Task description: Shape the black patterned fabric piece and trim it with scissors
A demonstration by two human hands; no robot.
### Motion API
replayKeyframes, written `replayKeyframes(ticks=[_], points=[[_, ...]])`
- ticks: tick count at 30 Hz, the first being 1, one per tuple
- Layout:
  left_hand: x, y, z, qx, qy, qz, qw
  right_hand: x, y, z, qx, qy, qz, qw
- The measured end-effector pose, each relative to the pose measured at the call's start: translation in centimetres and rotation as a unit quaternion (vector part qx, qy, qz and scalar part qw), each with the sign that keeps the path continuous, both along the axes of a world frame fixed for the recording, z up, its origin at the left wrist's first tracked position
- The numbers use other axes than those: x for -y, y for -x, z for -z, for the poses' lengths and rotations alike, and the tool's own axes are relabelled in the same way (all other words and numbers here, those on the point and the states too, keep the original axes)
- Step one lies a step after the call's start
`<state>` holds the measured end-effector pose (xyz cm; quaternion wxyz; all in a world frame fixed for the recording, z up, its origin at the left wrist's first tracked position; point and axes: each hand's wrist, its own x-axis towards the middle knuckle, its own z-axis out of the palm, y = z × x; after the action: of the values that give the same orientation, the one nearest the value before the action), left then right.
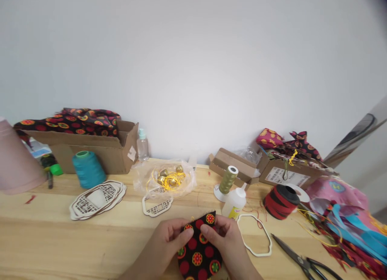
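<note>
Both my hands hold a small piece of black fabric with red and yellow flower circles [198, 247] low in the middle, above the wooden table [60, 235]. My left hand [165, 245] pinches its left edge, fingers closed on it. My right hand [225, 239] pinches its upper right edge, thumb on the cloth. A white frame outline [255, 235] lies just right of my right hand, and a white glue bottle [234, 201] stands right behind it.
Black scissors [305, 262] lie at the lower right beside ribbons and fabric scraps [347, 219]. Behind are a red ribbon roll [281, 201], an olive thread spool [227, 181], a bag of gold bells [167, 177], laser-cut wooden frames [96, 199], a teal spool [87, 169] and cardboard boxes [99, 151].
</note>
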<state>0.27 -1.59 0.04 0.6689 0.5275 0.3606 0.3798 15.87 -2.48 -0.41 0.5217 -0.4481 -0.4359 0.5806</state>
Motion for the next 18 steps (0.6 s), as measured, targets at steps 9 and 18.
replayKeyframes(ticks=[9, 18], points=[[-0.04, 0.01, -0.04, 0.034, 0.032, 0.037, 0.998, -0.46, -0.56, 0.43, -0.011, -0.001, 0.007, 1.000], [-0.15, 0.28, -0.45, -0.001, -0.002, 0.001, 1.000, 0.10, -0.69, 0.52, 0.023, -0.018, -0.020, 0.999]])
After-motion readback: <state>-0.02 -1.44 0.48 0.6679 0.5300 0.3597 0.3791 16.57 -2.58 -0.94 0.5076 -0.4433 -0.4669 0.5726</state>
